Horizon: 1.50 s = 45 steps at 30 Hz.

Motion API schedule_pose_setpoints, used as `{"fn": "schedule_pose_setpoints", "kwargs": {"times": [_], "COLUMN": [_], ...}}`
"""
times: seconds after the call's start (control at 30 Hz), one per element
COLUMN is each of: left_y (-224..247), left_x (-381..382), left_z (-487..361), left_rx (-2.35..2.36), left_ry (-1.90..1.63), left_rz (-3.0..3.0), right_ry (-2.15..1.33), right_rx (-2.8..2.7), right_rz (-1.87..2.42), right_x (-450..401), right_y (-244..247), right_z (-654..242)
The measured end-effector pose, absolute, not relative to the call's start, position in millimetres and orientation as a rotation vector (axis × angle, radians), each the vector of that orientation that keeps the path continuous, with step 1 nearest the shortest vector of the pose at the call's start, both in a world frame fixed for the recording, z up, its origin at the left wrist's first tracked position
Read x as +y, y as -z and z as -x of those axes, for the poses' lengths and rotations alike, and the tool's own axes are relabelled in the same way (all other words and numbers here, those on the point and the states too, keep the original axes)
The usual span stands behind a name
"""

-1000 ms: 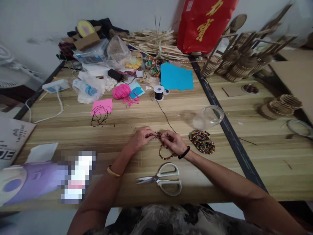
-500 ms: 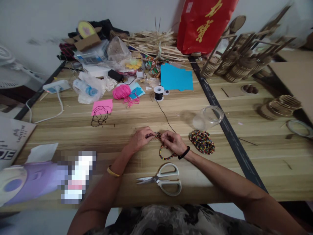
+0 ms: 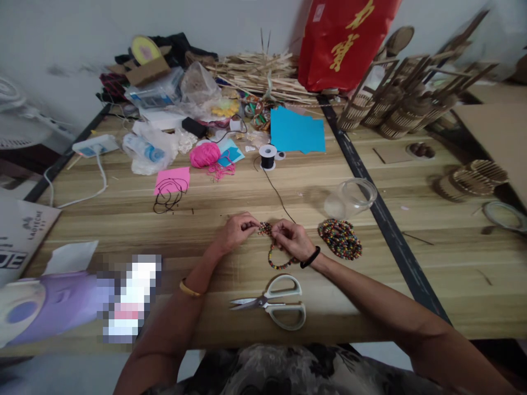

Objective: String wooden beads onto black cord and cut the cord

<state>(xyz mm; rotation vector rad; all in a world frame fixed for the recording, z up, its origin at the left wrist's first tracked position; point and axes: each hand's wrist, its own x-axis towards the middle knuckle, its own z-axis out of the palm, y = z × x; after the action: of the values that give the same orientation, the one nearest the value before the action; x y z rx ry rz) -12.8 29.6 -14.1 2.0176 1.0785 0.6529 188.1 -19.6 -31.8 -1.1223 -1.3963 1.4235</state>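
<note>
My left hand (image 3: 239, 231) is closed in a pinch at the left edge of a small cluster of loose coloured beads (image 3: 264, 227); what its fingertips hold is too small to make out. Right of the cluster, my right hand (image 3: 293, 239) pinches the beaded strand (image 3: 279, 265), which curves below it in a loop. A black cord (image 3: 278, 193) runs from that hand up to a spool (image 3: 267, 157). A coiled pile of strung beads (image 3: 340, 238) lies to the right. Open scissors (image 3: 267, 302) rest on the table nearer my body.
A clear jar (image 3: 351, 198) lies beyond the bead pile. Blue paper (image 3: 297, 130), pink yarn (image 3: 205, 154) and plastic bags are farther back. Bamboo pieces (image 3: 471, 180) stand at the right. A pixelated bright object (image 3: 132, 299) is at the front left.
My left hand has shifted slightly left, away from the cluster, so more of the beads show. My right hand and the strand look almost unchanged.
</note>
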Motion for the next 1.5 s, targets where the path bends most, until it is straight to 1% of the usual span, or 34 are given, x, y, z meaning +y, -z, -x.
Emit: {"fn": "schedule_pose_setpoints", "kwargs": {"times": [0.17,0.43,0.8,1.5], "left_y": [15.5,11.5,11.9,12.9], "left_x": [30.8,29.1,28.7,26.7], "left_z": [13.6,11.4,10.8,9.4], "left_rx": [1.118,1.155,1.149,1.142], "left_ry": [-0.722,-0.66,-0.635,-0.602], "left_rz": [-1.934,-2.021,-2.068,-2.14], "right_ry": [-1.488,-1.571,-1.44,-1.406], "right_rx": [-1.311,-1.232,-1.365,-1.479], "right_rz": [1.126,1.104,1.168,1.166], "right_x": [-19.2,-18.8,-16.1,-15.3], "right_y": [32.7,32.8,34.7,33.1], "right_z": [-186.8,-186.7,-193.2,-195.0]}}
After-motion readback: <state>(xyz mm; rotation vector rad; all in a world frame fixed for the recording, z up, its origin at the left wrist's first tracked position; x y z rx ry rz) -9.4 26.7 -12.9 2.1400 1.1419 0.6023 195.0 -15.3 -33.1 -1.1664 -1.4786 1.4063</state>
